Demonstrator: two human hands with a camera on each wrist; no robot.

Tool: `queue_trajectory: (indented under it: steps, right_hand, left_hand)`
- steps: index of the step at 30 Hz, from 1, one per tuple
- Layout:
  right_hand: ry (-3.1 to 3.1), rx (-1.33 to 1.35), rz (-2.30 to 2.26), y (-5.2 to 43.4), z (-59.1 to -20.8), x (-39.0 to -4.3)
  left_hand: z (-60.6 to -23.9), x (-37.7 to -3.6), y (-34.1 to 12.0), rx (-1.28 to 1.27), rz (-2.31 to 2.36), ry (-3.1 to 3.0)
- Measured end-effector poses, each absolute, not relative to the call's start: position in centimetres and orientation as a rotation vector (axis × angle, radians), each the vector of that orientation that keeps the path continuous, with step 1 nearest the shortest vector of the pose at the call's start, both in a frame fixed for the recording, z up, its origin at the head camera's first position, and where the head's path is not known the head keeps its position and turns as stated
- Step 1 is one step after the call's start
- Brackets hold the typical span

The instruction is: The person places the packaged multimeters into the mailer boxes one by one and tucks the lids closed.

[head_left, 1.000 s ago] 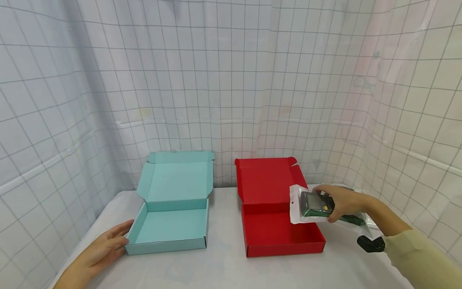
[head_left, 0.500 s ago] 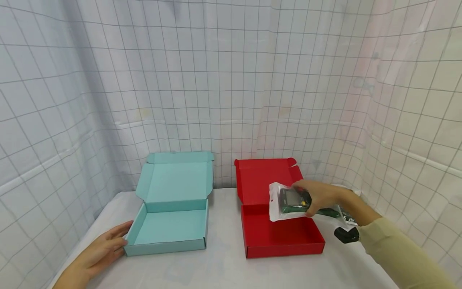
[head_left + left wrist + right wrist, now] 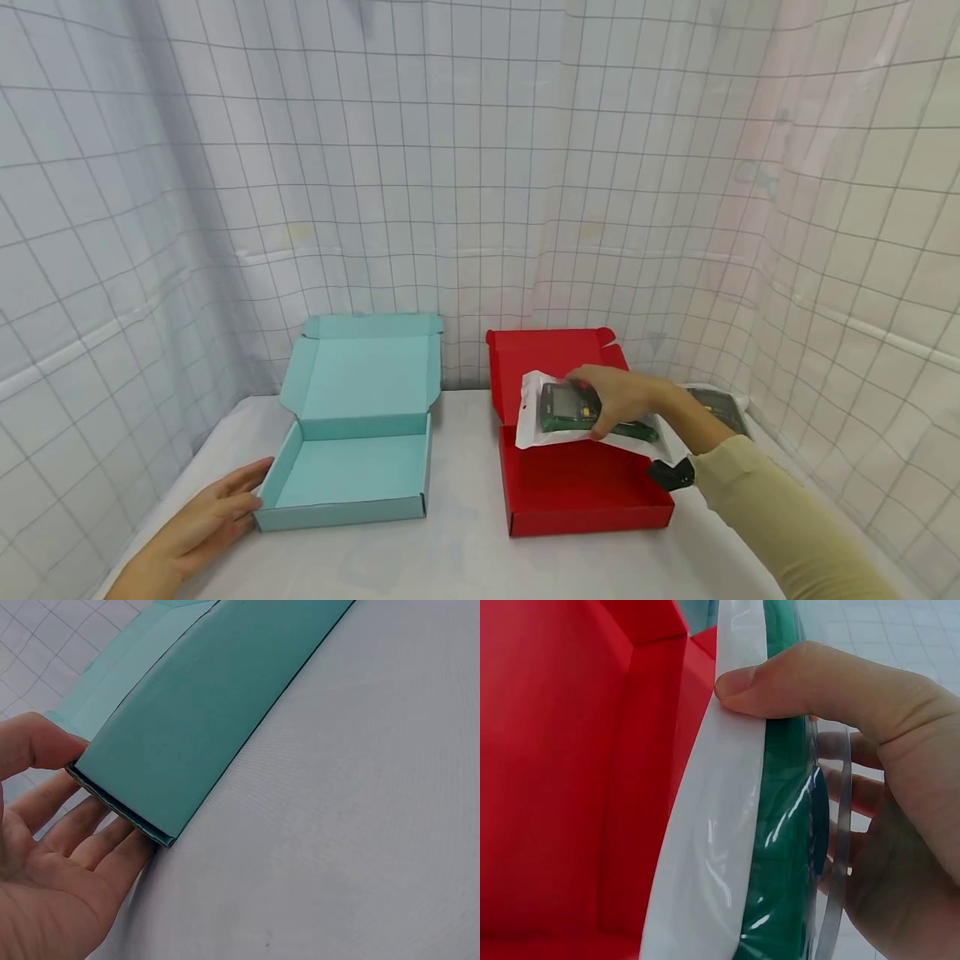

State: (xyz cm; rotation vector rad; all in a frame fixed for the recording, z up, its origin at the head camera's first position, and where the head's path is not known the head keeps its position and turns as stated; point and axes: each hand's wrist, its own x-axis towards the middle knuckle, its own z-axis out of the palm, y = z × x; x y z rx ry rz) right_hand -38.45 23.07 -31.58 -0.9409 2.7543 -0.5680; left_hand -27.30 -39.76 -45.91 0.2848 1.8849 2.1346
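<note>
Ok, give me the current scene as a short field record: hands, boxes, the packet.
left hand: open, fingers rest against the near left corner of the teal box
right hand: grips the bagged green device
bagged green device: held above the red box, not set down
teal box: lid open, nothing seen inside
red box: lid open, visible floor bare
second packet: lies on the table, right of the red box

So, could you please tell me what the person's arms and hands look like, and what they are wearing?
Both hands are bare, with no gloves or rings to be seen. The right arm wears a pale yellow long sleeve, with a small black device at its wrist. The left hand shows no sleeve in view.
</note>
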Motion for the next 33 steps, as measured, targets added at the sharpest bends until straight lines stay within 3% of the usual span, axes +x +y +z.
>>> queue_trajectory:
  steps: [33]
  right_hand:
    - [2.636,-1.320,-0.490,8.9,-31.3,-40.3]
  left_hand:
    - [-45.2,-26.9,-40.4,0.259,2.069,1.850]
